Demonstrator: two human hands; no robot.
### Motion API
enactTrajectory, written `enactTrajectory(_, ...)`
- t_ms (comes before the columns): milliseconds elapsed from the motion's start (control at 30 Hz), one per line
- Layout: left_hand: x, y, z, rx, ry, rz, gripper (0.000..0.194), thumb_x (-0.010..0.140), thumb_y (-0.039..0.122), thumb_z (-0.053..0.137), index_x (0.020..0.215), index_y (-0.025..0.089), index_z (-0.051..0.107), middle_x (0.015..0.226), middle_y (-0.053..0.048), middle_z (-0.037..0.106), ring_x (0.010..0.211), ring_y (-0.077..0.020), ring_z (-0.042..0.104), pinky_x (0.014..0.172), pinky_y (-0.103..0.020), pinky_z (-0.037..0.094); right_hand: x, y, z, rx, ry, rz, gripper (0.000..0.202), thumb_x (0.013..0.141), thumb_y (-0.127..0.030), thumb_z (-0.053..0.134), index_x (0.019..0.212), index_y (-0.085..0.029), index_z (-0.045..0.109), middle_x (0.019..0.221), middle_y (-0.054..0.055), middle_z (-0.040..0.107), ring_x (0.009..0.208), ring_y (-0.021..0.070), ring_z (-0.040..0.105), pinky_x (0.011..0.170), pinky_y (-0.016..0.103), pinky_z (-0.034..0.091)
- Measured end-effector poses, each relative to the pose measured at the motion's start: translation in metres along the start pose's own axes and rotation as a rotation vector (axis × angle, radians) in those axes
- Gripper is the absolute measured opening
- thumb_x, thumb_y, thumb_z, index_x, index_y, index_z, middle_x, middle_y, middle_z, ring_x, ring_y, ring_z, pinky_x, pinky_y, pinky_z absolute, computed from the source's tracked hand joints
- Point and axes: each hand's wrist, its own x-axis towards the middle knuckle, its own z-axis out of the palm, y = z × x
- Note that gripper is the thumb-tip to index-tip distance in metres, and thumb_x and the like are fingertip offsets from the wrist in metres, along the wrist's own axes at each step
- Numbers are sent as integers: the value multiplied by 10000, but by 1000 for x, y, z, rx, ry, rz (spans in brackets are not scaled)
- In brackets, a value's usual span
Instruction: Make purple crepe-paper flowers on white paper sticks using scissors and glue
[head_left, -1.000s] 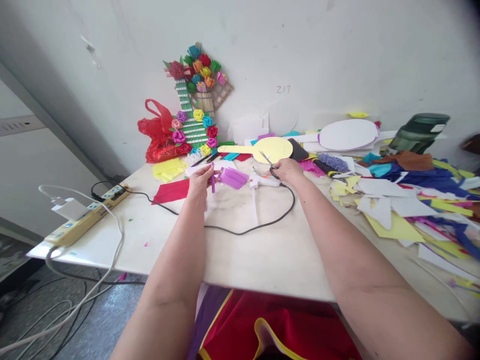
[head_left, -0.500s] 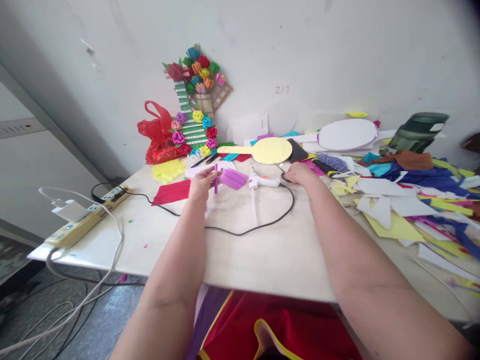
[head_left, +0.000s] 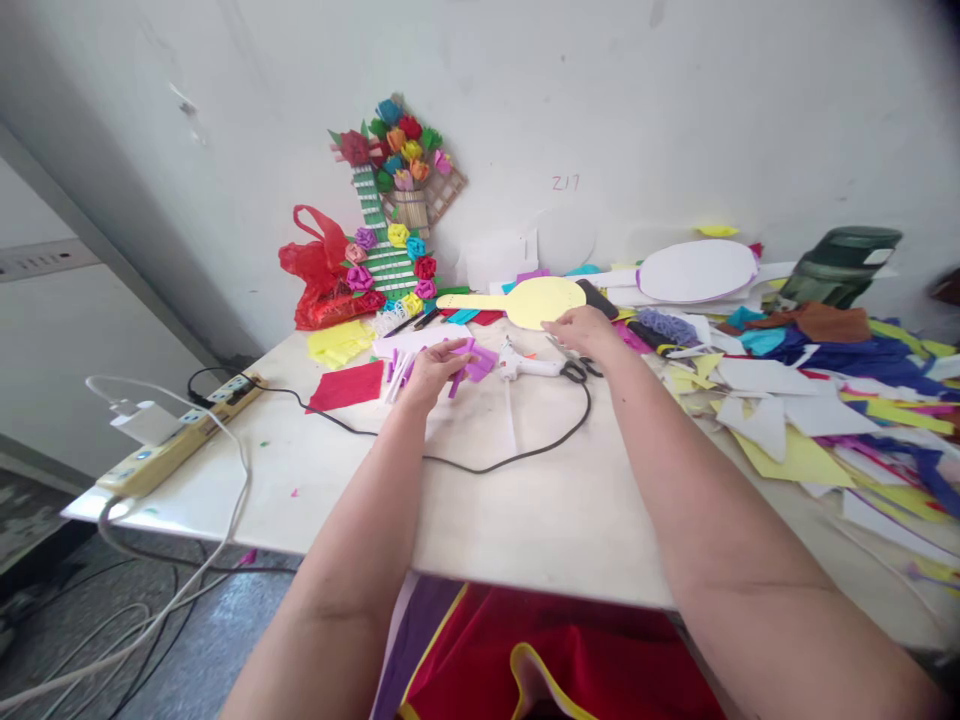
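Observation:
A short purple paper strip (head_left: 460, 375) is pinched in the fingers of my left hand (head_left: 436, 370), over the left half of the table. Several white and purple strips (head_left: 397, 376) show just left of that hand, and a purple paper piece (head_left: 482, 364) lies to its right. My right hand (head_left: 589, 333) is at the lower edge of a yellow paddle-shaped cutout (head_left: 546, 300), seemingly holding nothing; whether its fingertips touch the cutout I cannot tell. Below it lie black-handled scissors (head_left: 576, 371), beside a white glue gun (head_left: 529, 364).
A black cord (head_left: 487, 470) loops across the table from the power strip (head_left: 180, 435) at left. Red crepe paper (head_left: 346, 386) and a red bag (head_left: 321, 275) are nearby. Paper scraps (head_left: 780, 420) and a green bottle (head_left: 840, 265) crowd the right side. Paper-flower crafts (head_left: 394, 265) stand against the wall.
My right hand has let go of the scissors, which now lie by the glue gun, and has shifted left. My left hand has moved slightly right with the purple strip.

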Motion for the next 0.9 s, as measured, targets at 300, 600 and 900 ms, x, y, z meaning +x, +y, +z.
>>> enactTrajectory(300, 1, -9, 19, 50, -150, 46, 619, 554, 327, 765, 1106, 102, 600, 680, -42, 679, 576, -116, 584, 582, -252, 453, -27, -45, 48, 697, -323, -125, 240, 734, -334, 659, 663, -120, 577, 554, 31, 601, 400, 58, 475, 352, 168, 334)
enactTrajectory(600, -4, 0, 22, 127, -103, 57, 459, 578, 350, 742, 952, 94, 661, 644, -52, 658, 580, -117, 575, 559, -243, 432, -19, -40, 49, 888, -175, -66, 123, 709, -105, 624, 607, -113, 555, 440, -14, 533, 354, 53, 438, 345, 173, 342)
enactTrajectory(900, -1, 5, 9, 350, 58, 107, 264, 605, 388, 697, 702, 143, 694, 572, -12, 616, 511, -94, 500, 527, -233, 408, -7, -27, 50, 1073, -104, 42, 173, 727, -97, 602, 588, -116, 501, 444, -22, 518, 353, 40, 408, 337, 166, 304)
